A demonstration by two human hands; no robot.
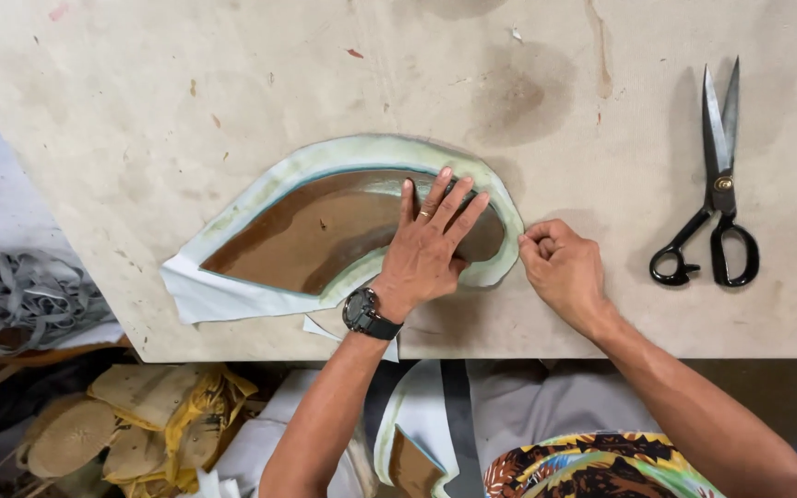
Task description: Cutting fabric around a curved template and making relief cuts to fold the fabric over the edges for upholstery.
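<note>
A curved brown leather-like piece (306,231) lies on a larger pale green-white backing sheet (232,295) on the worktable (186,111). My left hand (431,244), with a ring and a black wristwatch, presses flat with spread fingers on the right end of the brown piece. My right hand (560,267) sits just right of the piece's tip, fingers curled and pinching at the edge of the pale backing.
Black-handled scissors (717,194) lie shut at the table's right side. A heap of grey straps (20,300) sits at the left. Below the table edge are tan soles and yellow fabric (140,420), plus another brown-and-white piece (412,452) on my lap.
</note>
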